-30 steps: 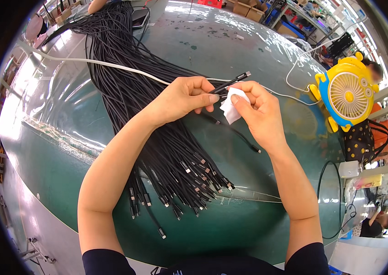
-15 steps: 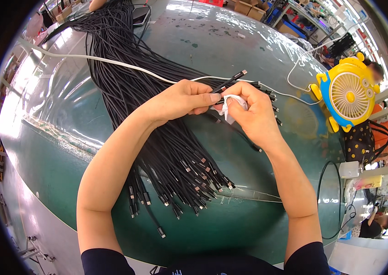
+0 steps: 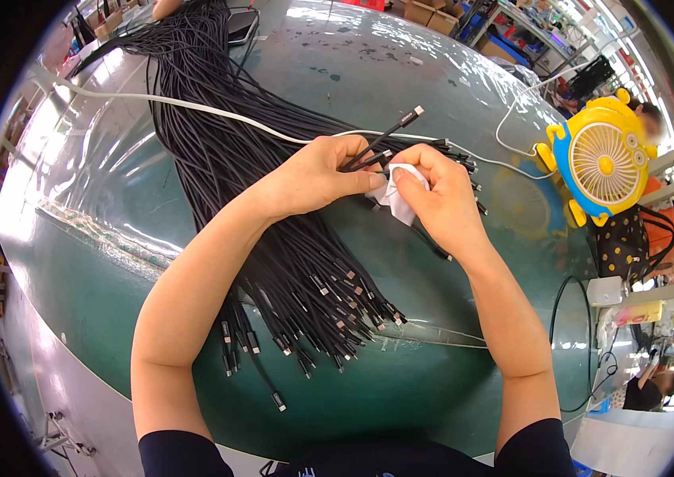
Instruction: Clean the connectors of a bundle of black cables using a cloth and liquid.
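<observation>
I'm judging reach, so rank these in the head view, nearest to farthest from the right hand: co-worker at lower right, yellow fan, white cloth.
1. White cloth: held in the right hand.
2. Yellow fan: off to the right.
3. Co-worker: far off, lower right.

Cables (image 3: 379,141) in the left hand (image 3: 317,179): sheaths matt black, plastic or rubber by look, with shiny metal plugs (image 3: 419,110); the cable bundle (image 3: 301,262) below that hand shows the same dull sheath and bright metal ends. Wipe (image 3: 400,207) in the right hand (image 3: 440,195): matt white, soft, creased, cloth or paper, cannot tell which. Tabletop (image 3: 400,397) beneath both hands: smooth, glossy green, with a wrinkled shiny strip (image 3: 106,237) left of the left hand; fan (image 3: 625,193) right of the right hand, smooth yellow and blue plastic.
</observation>
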Demonstrator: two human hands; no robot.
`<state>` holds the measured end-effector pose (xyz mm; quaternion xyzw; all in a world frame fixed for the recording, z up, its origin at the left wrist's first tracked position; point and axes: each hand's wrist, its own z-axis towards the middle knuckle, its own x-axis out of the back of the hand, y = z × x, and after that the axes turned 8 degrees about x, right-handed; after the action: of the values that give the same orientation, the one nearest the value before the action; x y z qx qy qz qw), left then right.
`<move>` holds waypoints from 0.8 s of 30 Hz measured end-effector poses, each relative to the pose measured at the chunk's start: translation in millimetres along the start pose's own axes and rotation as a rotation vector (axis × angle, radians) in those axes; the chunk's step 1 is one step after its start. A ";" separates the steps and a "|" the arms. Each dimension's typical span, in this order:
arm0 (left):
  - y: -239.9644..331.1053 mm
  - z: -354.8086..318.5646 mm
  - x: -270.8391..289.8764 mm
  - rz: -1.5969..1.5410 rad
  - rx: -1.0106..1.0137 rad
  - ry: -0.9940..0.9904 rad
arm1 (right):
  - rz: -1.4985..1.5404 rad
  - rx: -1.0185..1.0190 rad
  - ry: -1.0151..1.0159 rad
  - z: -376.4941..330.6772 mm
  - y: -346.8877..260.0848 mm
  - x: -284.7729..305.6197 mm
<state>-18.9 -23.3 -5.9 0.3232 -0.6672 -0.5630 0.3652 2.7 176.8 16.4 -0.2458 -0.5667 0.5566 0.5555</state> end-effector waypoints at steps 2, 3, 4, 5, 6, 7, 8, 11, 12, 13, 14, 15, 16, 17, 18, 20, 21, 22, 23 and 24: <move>2.9 0.1 -3.9 0.027 -0.003 0.013 | -0.049 -0.034 -0.033 3.4 2.3 0.3; 3.0 0.1 -3.7 0.025 -0.005 0.013 | -0.016 -0.038 -0.015 4.7 3.4 -0.6; 3.0 0.2 -2.8 0.010 -0.004 0.013 | 0.016 -0.041 0.003 5.3 3.6 -1.1; 2.2 -0.8 -0.5 -0.004 -0.002 0.016 | 0.016 -0.041 0.002 5.3 2.5 -3.2; 0.5 -0.3 2.3 -0.004 -0.002 0.017 | -0.006 -0.026 0.004 4.6 0.5 -5.1; -2.0 1.3 5.3 -0.046 0.041 -0.019 | -0.029 -0.011 0.007 3.2 -0.8 -6.5; -3.6 2.2 7.4 -0.089 0.083 -0.053 | -0.028 -0.011 0.005 0.8 -0.6 -6.7; -4.4 2.4 9.2 -0.234 0.047 0.018 | -0.140 0.036 -0.012 -12.5 -1.4 -3.0; -3.4 1.7 10.6 -0.283 0.072 0.016 | -0.176 0.056 -0.061 -18.3 -2.9 -1.1; -2.7 1.3 12.8 -0.284 0.072 0.019 | -0.212 0.076 -0.111 -22.6 -4.2 1.5; -2.1 1.7 14.0 -0.278 0.106 -0.011 | -0.174 0.062 -0.132 -26.4 -5.0 5.9; -2.1 1.9 15.0 -0.272 0.141 -0.042 | -0.176 0.060 -0.132 -25.1 -5.0 6.4; -4.6 2.2 15.8 -0.273 0.141 -0.043 | -0.041 0.032 -0.076 -21.3 -4.8 6.5; -7.7 2.9 17.0 -0.289 0.120 -0.052 | 0.094 0.006 -0.019 -16.9 -4.6 5.8; -9.1 3.3 17.8 -0.305 0.099 -0.060 | 0.094 0.007 -0.017 -12.6 -4.5 4.3; -8.5 2.5 16.6 -0.331 0.090 -0.087 | 0.193 0.023 0.020 -2.6 -4.2 -0.6; -7.6 1.9 15.4 -0.358 0.081 -0.114 | 0.243 0.031 0.037 1.6 -4.1 -3.1; -6.1 1.8 13.5 -0.317 0.083 -0.093 | 0.242 0.059 0.047 4.4 -3.2 -5.5; -5.0 1.1 13.9 -0.317 0.084 -0.089 | 0.244 0.059 0.043 6.8 -3.4 -6.6; -3.6 0.3 14.8 -0.290 0.079 -0.090 | 0.184 0.034 0.051 8.9 -4.0 -7.5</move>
<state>-26.9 -36.2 -7.6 0.4048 -0.6508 -0.5971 0.2368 -2.0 165.8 19.4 -0.3015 -0.5177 0.6086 0.5203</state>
